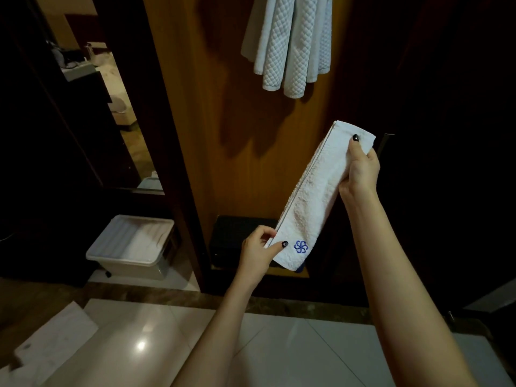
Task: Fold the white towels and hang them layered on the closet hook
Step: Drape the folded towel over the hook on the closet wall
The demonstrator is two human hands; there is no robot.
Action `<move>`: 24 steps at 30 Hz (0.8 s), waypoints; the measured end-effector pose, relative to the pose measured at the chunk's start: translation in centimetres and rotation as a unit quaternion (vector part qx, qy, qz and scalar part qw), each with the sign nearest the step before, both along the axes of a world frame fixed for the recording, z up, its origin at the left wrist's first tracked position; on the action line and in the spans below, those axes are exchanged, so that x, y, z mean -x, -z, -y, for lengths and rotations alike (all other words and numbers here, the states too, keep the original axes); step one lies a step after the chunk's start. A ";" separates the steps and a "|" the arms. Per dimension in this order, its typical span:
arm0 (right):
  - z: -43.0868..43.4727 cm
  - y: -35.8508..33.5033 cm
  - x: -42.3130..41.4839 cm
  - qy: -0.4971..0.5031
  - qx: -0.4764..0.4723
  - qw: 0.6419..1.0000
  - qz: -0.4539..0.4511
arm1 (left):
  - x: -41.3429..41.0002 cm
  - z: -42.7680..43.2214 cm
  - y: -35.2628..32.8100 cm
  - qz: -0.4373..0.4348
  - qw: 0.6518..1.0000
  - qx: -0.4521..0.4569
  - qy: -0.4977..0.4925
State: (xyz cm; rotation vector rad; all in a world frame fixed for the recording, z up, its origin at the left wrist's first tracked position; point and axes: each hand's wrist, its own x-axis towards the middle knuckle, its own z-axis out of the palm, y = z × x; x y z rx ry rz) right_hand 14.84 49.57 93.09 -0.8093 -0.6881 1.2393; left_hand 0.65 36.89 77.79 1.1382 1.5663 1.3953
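Towel [314, 196] folded into long strip, held slanted in front of closet panel [201, 121]. Fingers of right hand [361, 171] gripping upper end, fingers of left hand [257, 252] pinching lower corner. Hung towels [290, 51] high on panel.

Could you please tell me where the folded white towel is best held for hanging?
Probably by its two short ends. The folded towel is a long, narrow, tilted strip: the right hand grips the upper end from the right, the left hand pinches the lower corner from the left, by the blue emblem. That should keep the layers together and the middle free to drape.
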 end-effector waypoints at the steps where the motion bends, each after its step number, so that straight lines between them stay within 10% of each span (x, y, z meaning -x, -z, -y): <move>1: 0.0 0.0 -0.1 0.003 0.002 1.000 0.002 | 0.0 0.0 0.0 0.001 1.000 -0.014 -0.005; 17: -0.9 0.1 -1.7 0.034 0.011 0.998 0.058 | 4.3 -2.5 -3.9 -0.010 0.991 -0.124 -0.050; 24: -3.1 -1.4 -3.7 0.052 -0.092 0.949 0.298 | 9.2 -7.1 -9.3 -0.094 0.994 -0.055 0.014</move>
